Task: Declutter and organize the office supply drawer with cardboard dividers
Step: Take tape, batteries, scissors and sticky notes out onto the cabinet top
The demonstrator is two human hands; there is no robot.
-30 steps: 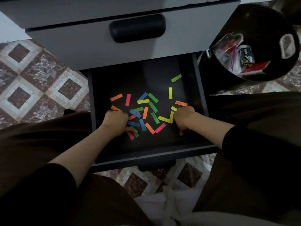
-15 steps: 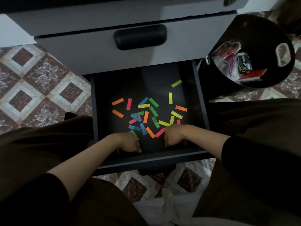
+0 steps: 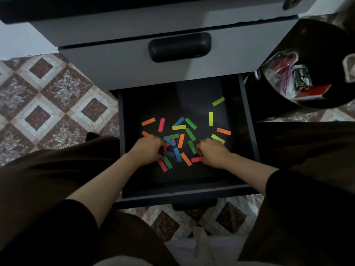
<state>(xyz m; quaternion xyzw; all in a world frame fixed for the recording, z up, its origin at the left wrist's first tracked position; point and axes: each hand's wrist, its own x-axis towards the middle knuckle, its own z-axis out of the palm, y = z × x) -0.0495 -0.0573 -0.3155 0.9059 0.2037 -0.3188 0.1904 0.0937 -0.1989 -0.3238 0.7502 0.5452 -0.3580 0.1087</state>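
The open black drawer (image 3: 247,131) holds several scattered coloured paper strips (image 3: 189,134) in orange, pink, blue, green and yellow. My left hand (image 3: 148,150) lies on the left side of the pile, its fingers curled down onto a blue strip (image 3: 170,154). On the right side, my right hand (image 3: 211,154) has its curled fingers at the end of a pink strip (image 3: 196,159). Both hands cover some strips. A green strip (image 3: 218,101) and a yellow strip (image 3: 211,118) lie apart at the back right.
Above the open drawer is a shut grey drawer with a black handle (image 3: 179,47). A black bin (image 3: 317,73) with packaging in it stands at the right. My knees flank the drawer, and patterned floor tiles (image 3: 57,104) spread to the left.
Half a second ago both hands were curled near the drawer's front edge. They have moved back into the pile of strips.
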